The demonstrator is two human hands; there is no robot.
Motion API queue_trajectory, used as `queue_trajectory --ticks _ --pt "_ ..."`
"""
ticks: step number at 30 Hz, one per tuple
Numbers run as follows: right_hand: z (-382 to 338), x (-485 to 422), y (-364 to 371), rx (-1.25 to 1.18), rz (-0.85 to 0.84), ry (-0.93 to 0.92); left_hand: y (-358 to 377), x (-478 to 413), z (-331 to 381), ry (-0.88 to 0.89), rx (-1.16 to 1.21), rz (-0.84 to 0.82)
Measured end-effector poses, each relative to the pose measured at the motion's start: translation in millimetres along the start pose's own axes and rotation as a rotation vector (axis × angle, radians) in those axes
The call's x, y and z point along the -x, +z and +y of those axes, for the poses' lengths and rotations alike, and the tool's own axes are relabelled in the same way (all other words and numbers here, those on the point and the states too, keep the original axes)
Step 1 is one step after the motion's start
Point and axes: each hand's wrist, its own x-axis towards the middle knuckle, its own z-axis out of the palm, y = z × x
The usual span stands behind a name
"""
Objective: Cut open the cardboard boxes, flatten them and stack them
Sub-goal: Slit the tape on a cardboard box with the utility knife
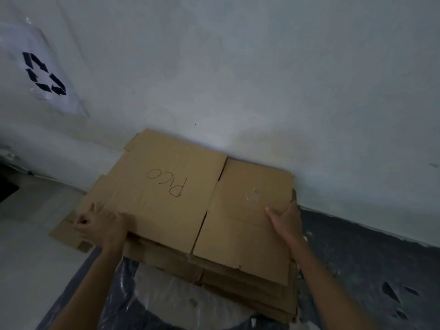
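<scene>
1. Nearest the viewer, dark plastic sheeting leaves open room on the right, and pale floor on the left.
2. The hands are apart: the left hand curls over the flattened box's near-left edge, and the right hand grips its right edge, thumb on top.
3. That box tops the cardboard stack, its long axis running left-right and its far edge at the wall.
4. A recycling sign hangs far left.

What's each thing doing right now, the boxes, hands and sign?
Stack: flattened boxes piled by the wall.
Top box: flat on top, writing up.
Left hand: grips top box's left edge.
Right hand: grips its right edge.
Recycling sign: stuck on wall.
</scene>
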Motion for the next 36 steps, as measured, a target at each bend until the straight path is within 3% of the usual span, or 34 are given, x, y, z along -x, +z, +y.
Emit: queue_trajectory --ticks 2,6,8,11,14,21,29,36 --pt "-2 4 10 0.071 -0.066 0.02 3 -3 -1 0.086 -0.166 -0.084" --pt "-16 18 26 0.276 0.007 0.021 13 -2 2 0.842 -0.529 -0.472" --pt "-19 27 40 0.364 0.006 -0.094 15 7 7 0.966 -0.579 -0.635" --pt "-7 38 69 0.62 -0.176 -0.387 23 16 5 0.905 -0.72 -0.705" --pt "8 39 76 0.706 -0.237 -0.374 22 17 4 0.929 -0.801 -0.737" --pt "-18 62 54 0.611 -0.207 -0.412 -21 34 15 0.882 -0.71 -0.715" --pt "-66 146 53 0.419 -0.193 -0.734 -123 65 -9 0.84 -0.519 -0.45" --pt "-117 221 85 0.268 -0.363 -0.951 -209 55 -55 0.777 -0.446 -0.302"
